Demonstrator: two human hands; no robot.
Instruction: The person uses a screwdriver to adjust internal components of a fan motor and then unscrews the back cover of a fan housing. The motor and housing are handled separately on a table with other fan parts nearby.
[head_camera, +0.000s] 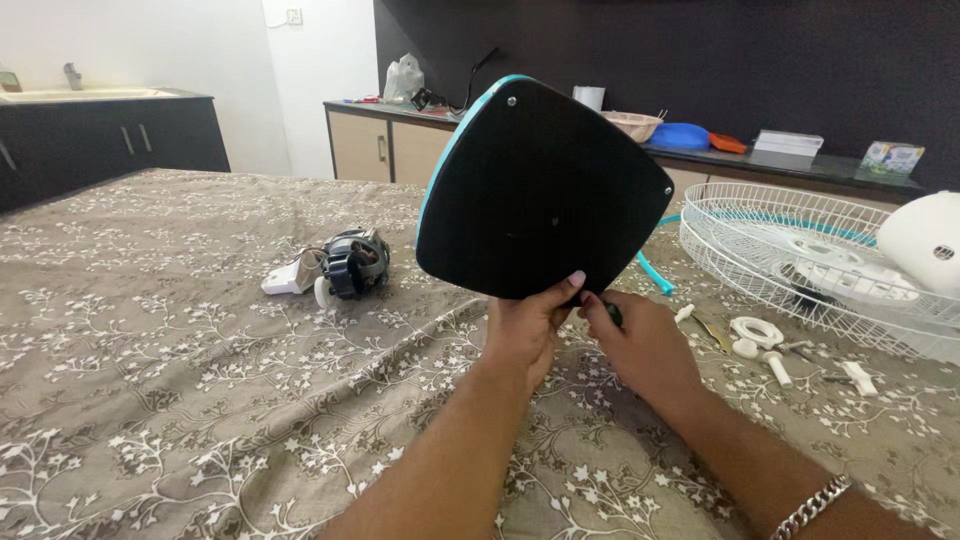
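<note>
Under my arms the surface (150, 400) spreads wide, draped in a brown cloth with white sprigs, and everything else sits on it. Off to the right of my right hand lies the white wire fan guard (790, 245), flat and well apart from my fingers, with a white rounded housing (925, 240) beyond it. Directly above both hands stands the black fan base (540, 185), a rounded plate with a teal rim, tilted up on edge with its flat underside facing me. My left hand (520, 335) is clamped on its lower edge, thumb pressed on the face toward me and the fingers hidden behind. Far to the left of that hand rests the fan motor (345, 265), untouched. My right hand (645, 345) is closed around a small dark tool (612, 313) just beneath the base's bottom edge; I cannot tell what kind of tip it has, since my fingers cover most of it. Near the right of that hand lie small white plastic fittings (760, 335) and loose screws. To do this well, I judge that I should keep the left grip firm so the plate does not swing, hold the tool square to whatever it meets, and keep the loose parts away from my wrist so nothing rolls off.
</note>
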